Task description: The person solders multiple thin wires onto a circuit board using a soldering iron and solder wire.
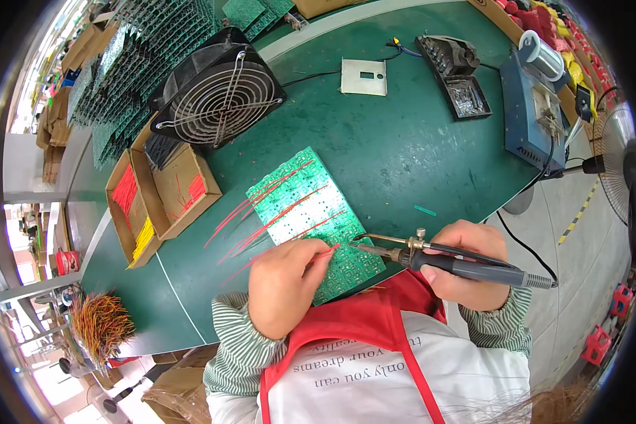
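Note:
A green circuit board panel point(325, 184) lies at a slant on the table in front of me. Several red wires point(261, 227) run across it, their loose ends hanging over its left side. My left hand point(283, 283) rests over the board's near left part, thumb and forefinger pinching a red wire point(331, 249) near its end. In my right hand point(473, 265) is a grey-handled soldering iron point(491, 271) with a thin metal feed tube point(381, 239) fixed alongside. The iron's tip meets the board close to the pinched wire end; exact contact is too small to tell.
Left of the board stands a divided cardboard box point(184, 201) of cut wires, with a caged black fan point(222, 99) behind. A white plate point(364, 76), black tray point(466, 97) and blue solder feeder point(523, 120) sit farther back. A wire bundle point(102, 326) hangs at left.

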### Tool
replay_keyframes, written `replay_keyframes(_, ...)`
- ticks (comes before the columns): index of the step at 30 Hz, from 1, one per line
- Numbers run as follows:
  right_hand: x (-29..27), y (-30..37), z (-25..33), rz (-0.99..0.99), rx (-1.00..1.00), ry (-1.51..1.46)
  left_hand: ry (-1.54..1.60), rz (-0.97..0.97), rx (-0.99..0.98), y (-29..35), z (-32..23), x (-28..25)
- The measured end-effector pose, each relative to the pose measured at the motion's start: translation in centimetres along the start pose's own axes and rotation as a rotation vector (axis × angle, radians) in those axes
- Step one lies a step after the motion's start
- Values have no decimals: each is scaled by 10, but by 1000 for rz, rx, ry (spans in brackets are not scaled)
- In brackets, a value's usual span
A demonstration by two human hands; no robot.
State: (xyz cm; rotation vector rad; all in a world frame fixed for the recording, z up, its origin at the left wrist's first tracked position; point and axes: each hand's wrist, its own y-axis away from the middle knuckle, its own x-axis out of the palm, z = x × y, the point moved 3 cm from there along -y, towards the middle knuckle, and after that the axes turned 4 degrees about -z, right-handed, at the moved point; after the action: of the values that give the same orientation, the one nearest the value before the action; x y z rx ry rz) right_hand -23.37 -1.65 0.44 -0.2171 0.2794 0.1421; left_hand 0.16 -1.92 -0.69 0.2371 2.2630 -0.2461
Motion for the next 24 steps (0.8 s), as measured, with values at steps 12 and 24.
replay_keyframes(12, 1, -4, -2, 41, 15, 10, 47, 47, -83, -3, 1, 7)
replay_keyframes(24, -1, -5, -3, 22, -3, -13, 33, 51, -72, -4, 1, 8)
